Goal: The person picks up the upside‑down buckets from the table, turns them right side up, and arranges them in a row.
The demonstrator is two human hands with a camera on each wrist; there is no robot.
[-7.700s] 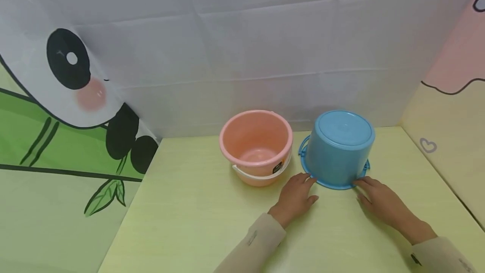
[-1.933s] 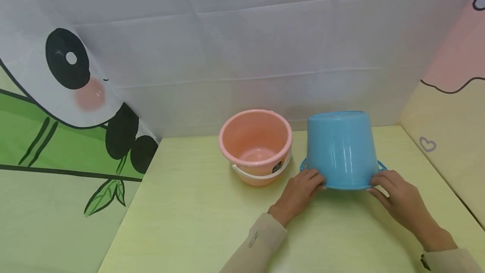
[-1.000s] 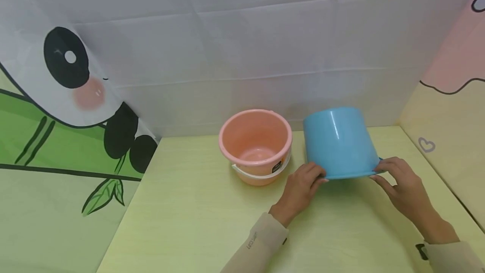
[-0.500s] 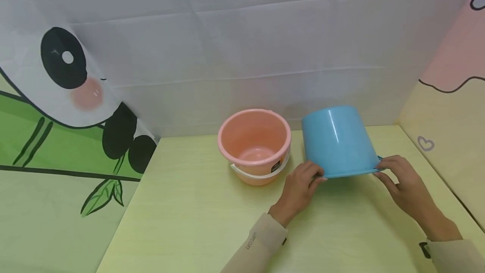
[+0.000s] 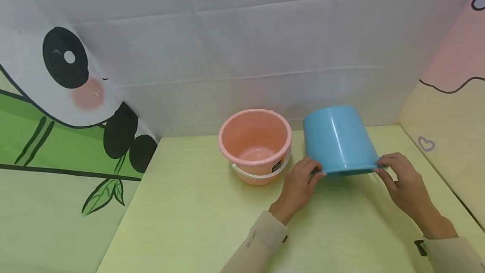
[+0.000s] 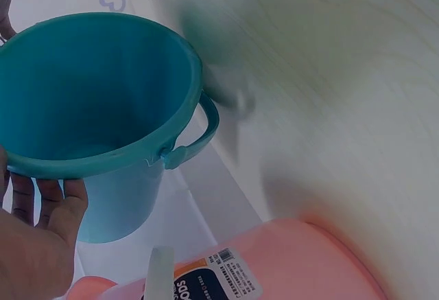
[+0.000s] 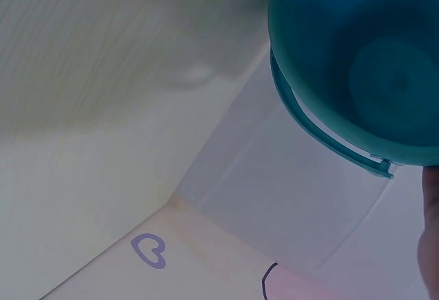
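Observation:
A blue bucket is held upside down and tilted, its near rim raised off the table. My left hand pinches the rim at the near left, thumb below and fingers over it. On the right side, my right hand pinches the same rim between thumb and fingers. The left wrist view looks into the bare inside of the bucket, with its handle hanging off the side. In the right wrist view the handle hangs beside the rim, and only part of my right hand shows.
A pink bucket with a white handle stands upright just left of the blue one, with nothing seen inside. Both are on a pale yellow table. A white sheet backs the table, and a printed side panel bounds the right.
The blue bucket stood inverted on the table at first. Both hands have gripped its rim, lifted the near side and tipped it back. In the last half second it has barely moved.

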